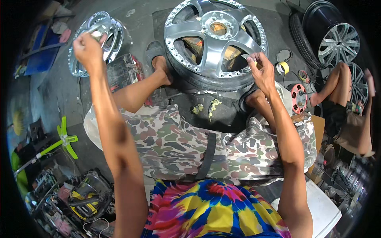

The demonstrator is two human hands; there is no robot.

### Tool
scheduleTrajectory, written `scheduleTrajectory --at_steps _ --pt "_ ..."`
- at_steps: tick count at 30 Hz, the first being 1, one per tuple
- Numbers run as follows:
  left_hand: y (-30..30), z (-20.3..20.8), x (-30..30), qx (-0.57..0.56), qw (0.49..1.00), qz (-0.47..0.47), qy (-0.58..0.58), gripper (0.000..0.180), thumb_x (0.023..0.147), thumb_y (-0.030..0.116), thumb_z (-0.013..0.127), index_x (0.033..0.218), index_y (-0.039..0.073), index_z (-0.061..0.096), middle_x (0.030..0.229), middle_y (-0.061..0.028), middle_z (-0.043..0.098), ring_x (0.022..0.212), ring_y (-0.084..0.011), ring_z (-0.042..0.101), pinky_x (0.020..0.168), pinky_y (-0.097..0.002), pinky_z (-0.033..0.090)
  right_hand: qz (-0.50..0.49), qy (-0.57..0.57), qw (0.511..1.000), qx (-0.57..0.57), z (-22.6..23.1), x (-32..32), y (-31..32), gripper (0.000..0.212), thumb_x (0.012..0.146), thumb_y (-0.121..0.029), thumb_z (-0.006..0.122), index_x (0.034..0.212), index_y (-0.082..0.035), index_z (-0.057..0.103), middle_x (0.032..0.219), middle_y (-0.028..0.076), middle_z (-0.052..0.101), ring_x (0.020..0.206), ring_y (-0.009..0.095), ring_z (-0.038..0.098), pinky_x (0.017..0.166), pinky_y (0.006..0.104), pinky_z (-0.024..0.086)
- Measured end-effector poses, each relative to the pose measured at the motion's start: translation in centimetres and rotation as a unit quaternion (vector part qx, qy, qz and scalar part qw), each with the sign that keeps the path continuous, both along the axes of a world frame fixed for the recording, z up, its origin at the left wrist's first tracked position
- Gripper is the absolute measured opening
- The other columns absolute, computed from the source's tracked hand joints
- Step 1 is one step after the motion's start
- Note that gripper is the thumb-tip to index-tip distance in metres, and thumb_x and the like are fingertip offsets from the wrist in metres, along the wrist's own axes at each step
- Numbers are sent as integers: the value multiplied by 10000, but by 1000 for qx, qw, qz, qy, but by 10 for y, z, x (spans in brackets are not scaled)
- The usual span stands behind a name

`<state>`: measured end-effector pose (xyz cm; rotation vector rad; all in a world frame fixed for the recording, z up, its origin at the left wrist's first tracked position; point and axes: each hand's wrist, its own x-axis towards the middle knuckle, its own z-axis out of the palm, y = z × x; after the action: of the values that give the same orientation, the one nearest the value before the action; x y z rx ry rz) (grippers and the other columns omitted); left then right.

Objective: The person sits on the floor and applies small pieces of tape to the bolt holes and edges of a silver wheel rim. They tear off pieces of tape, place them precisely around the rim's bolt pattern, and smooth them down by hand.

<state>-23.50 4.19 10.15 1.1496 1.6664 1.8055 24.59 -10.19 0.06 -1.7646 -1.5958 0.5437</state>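
A large silver five-spoke wheel rim (pixel 247 41) lies face up on a black tyre (pixel 190 79) in front of me. My right hand (pixel 262 73) is at its right edge, thumb and forefinger pinched together; a small pale bit at the fingertips is too small to name. Raised at the upper left, my left hand (pixel 89 51) has its fingers curled. A shiny pale shape shows by its fingertips, and I cannot tell whether it is held. Behind that hand a second silver rim (pixel 116 39) stands tilted.
Crumpled yellowish scraps (pixel 214 108) lie between my feet. Right of the wheel are a yellow tape roll (pixel 282 68), a red cable reel (pixel 299 98) and a black-barrelled rim (pixel 323 20). Another person's leg (pixel 335 83) shows at far right. A dusty case (pixel 124 73) sits left; a green star-shaped base (pixel 66 139) stands lower left.
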Motion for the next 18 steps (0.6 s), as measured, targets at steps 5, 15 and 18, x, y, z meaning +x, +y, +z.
scheduleTrajectory --at_steps 5,15,18 --pt "-12 24 29 36 963 -262 56 208 1025 20 586 1024 -3 792 1187 -99 794 1101 -157 717 942 -310 582 -25 215 974 -64 2 -12 0 179 1103 -223 633 1123 -45 622 893 46 683 795 115 613 704 291 486" --pt "-80 -13 162 -207 802 -476 -297 363 1120 432 563 1068 78 622 979 -45 640 1086 -218 698 911 -415 628 96 202 974 -35 90 -98 -8 460 924 -286 889 1278 -73 687 1014 12 692 946 97 630 834 286 537" --pt "-87 -19 168 -273 727 -527 -345 489 1133 539 473 1204 89 649 1080 -48 679 1145 -215 687 990 -462 592 138 119 981 65 93 -104 -8 485 882 -225 912 1285 -54 704 1041 70 726 899 183 692 783 305 559"
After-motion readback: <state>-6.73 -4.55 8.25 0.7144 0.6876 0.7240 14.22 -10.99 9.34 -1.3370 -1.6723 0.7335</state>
